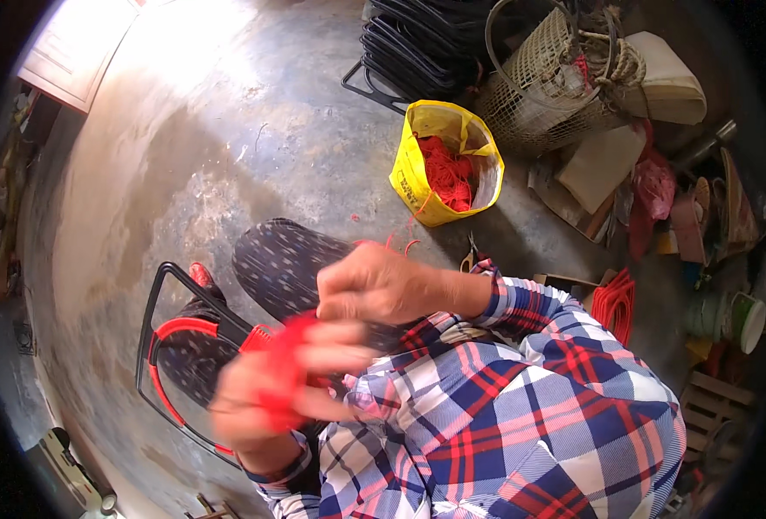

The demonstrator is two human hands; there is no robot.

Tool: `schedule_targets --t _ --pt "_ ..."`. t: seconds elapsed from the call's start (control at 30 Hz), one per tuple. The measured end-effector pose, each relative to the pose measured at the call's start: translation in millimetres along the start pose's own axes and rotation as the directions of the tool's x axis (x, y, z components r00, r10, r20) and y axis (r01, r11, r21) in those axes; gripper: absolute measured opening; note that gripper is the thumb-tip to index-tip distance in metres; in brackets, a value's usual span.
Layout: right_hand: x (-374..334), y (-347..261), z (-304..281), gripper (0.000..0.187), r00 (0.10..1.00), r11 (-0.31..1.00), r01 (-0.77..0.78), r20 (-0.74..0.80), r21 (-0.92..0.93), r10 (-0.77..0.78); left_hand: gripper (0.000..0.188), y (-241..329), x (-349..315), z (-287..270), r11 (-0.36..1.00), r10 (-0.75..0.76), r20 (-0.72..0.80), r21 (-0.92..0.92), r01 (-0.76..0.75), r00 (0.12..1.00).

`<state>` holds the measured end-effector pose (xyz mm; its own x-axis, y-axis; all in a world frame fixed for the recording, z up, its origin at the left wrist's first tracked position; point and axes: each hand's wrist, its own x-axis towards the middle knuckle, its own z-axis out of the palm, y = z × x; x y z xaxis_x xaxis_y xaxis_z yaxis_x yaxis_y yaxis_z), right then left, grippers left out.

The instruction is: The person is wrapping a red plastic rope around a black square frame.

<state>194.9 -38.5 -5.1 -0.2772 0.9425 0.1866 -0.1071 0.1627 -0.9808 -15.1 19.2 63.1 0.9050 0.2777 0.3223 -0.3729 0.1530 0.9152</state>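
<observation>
My left hand [271, 381], smeared by motion, is wrapped around a bundle of red cord [290, 368] in front of my lap. Just above and to its right, my right hand [374, 284] is closed, with its fingers curled. A red strand runs from the yellow bag [413, 186] to behind this hand; the exact grip is hidden. Inside that bag lies a tangle of red cord [448, 177]. Against my legs leans a black metal frame [145, 337], partly wound with red cord [184, 326]. My hands hide its near end.
Stacked black frames [418, 52] stand behind the bag, beside a woven basket [530, 82] with rope. Scissors [468, 259] lie on the floor near my right sleeve. Red coiled bundles [612, 307] sit at the right, with boxes and clutter beyond.
</observation>
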Motion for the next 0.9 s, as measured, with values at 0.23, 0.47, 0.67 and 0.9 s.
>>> schedule_targets --t 0.23,0.47,0.67,0.9 --pt "1.9 -25.9 0.0 0.033 0.997 0.999 0.027 0.073 0.017 -0.028 0.033 -10.5 -0.5 -11.9 0.553 -0.163 -0.433 0.704 0.446 0.886" --pt "-2.6 5.1 8.4 0.034 0.996 0.999 -0.041 0.08 -0.002 0.041 0.039 -3.7 -9.4 -2.5 0.993 0.078 -0.361 0.109 -0.041 0.93" --pt "2.7 -27.8 -3.2 0.03 0.995 0.999 0.052 0.081 -0.012 -0.05 0.033 -12.1 -6.9 -9.8 0.499 -0.183 -0.405 0.747 0.439 0.896" --pt "0.7 3.3 11.3 0.038 0.996 0.999 0.011 0.084 -0.042 -0.007 0.047 -6.4 -6.4 -10.4 0.982 0.173 -0.374 -0.013 -0.191 0.911"
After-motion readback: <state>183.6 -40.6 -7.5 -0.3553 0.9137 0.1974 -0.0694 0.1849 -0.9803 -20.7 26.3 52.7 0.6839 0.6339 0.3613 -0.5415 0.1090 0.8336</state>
